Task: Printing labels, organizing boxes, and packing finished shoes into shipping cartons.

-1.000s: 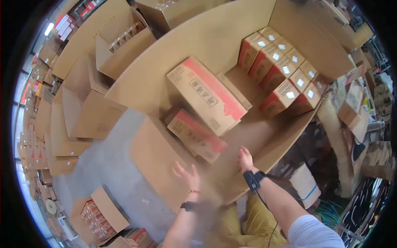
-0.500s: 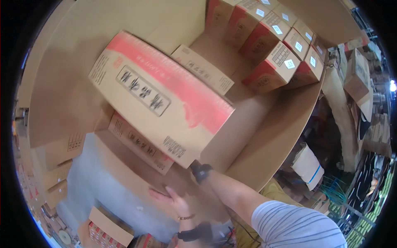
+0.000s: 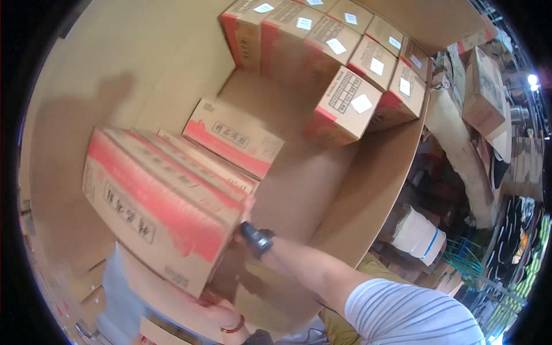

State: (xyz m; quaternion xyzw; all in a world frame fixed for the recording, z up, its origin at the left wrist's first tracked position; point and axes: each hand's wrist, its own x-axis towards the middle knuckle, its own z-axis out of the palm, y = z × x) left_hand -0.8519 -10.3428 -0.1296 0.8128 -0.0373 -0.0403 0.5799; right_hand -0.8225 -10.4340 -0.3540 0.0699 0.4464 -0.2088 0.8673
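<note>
A tan carton [image 3: 129, 215] with a red band and dark lettering stands tilted at the left, inside a very large open cardboard box [image 3: 305, 190]. My right hand [image 3: 246, 211], below a black wristband, is at the carton's right end. Its fingers press there and are partly hidden. At the lower right corner my left hand [image 3: 217, 309], with a beaded bracelet at its wrist, grips the bottom edge; its fingertips are out of sight. Similar cartons stand close behind, and another tan carton [image 3: 233, 138] leans beyond them.
Several upright cartons with white labels [image 3: 335, 46] fill the far right of the large box. Its right wall [image 3: 368, 184] rises beside my right forearm. Outside lie stacked cardboard [image 3: 486, 92] and a white bundle with a blue strap [image 3: 418, 234].
The carton has moved left and down, toward the similar cartons. My left hand, apart from it before, now touches its lower corner. The whole view has shifted too.
</note>
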